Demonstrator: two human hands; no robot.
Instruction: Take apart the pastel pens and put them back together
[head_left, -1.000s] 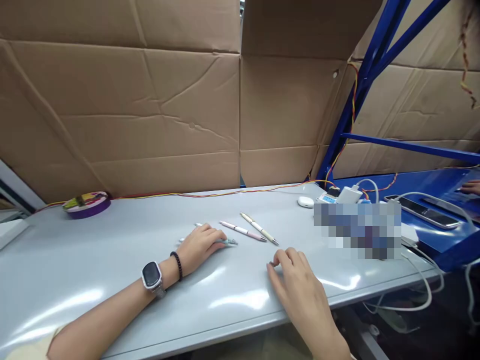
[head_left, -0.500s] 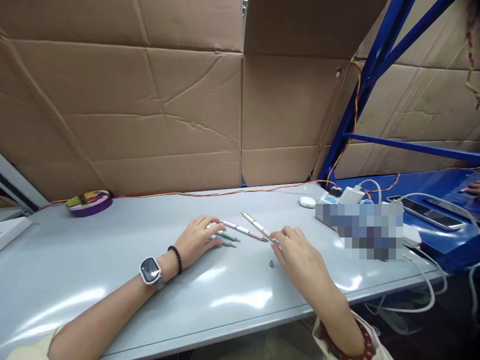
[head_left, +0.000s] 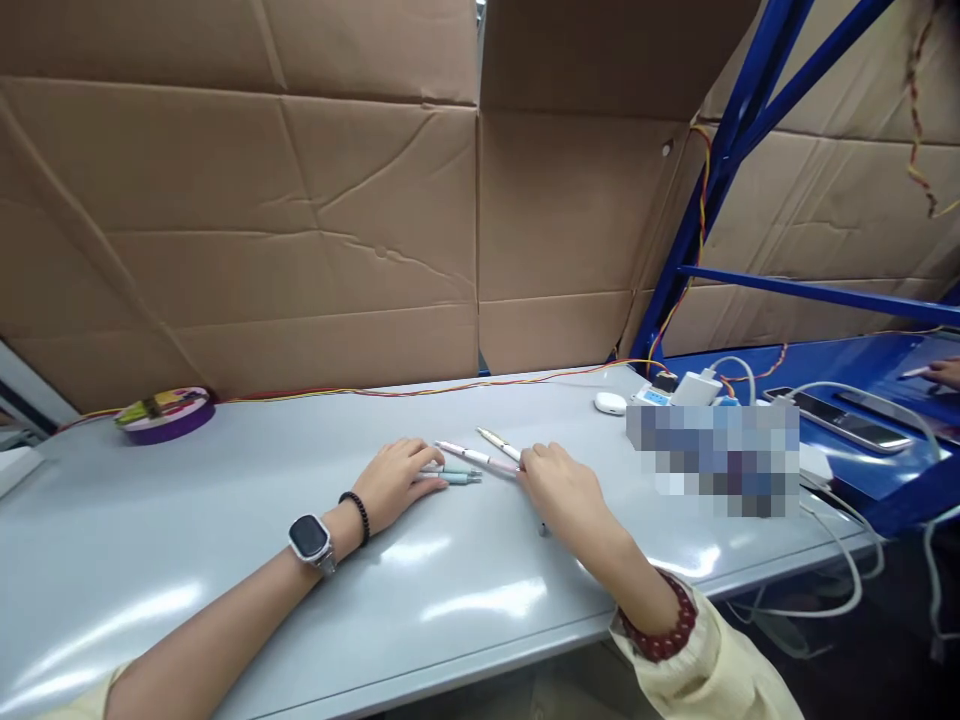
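Note:
My left hand (head_left: 394, 487) rests on the table, thumb and fingers closed around two pale green pens (head_left: 457, 478) lying side by side, tips pointing right. A white-and-pink pen (head_left: 469, 454) lies just beyond them. Beside it, a cream pen (head_left: 495, 440) slants toward my right hand (head_left: 566, 492). The curled fingers of that hand are closed over the near ends of the pink and cream pens, hiding their tips. Partly tucked under its edge is a small dark grey piece (head_left: 543, 530), too small to name.
On the grey-white table (head_left: 315, 630), a purple round box (head_left: 166, 418) stands at the far left. To the right are a white case (head_left: 610, 403), chargers (head_left: 696, 388), white cables and a blurred patch. Phones (head_left: 844, 420) lie on a blue surface, near another person's hand (head_left: 946, 373).
My right hand has shifted left and now covers the pens' near ends. The green pens have turned to lie more level and closer together in my left hand.

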